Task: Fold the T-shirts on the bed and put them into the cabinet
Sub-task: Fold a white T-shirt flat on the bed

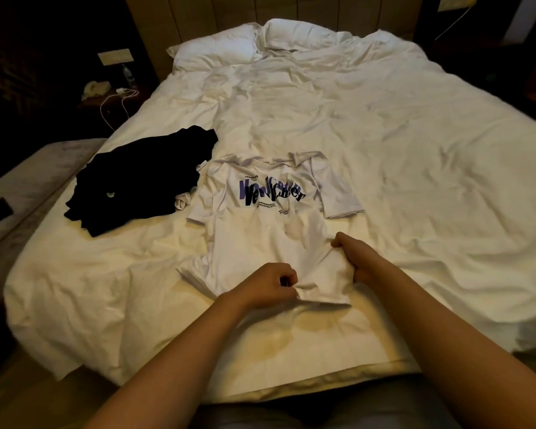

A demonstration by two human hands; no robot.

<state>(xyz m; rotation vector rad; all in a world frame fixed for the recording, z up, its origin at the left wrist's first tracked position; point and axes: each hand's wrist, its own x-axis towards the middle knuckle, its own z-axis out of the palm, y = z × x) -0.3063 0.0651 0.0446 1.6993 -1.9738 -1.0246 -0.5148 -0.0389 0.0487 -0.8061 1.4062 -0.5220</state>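
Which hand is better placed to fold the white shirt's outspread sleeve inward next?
Probably the right hand: it grips the white T-shirt on the outspread sleeve's side. The left hand would cross over.

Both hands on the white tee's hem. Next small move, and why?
Probably pull the hem flat toward the bed's near edge. Left hand and right hand each grip the white T-shirt at its bunched bottom, and it lies print-up, unfolded; the black T-shirt waits.

The room was dim, with warm yellowish light falling on the near part of the bed (291,335). The corners and the left side stayed almost black. The wide lens bent the edges, and details looked slightly soft.
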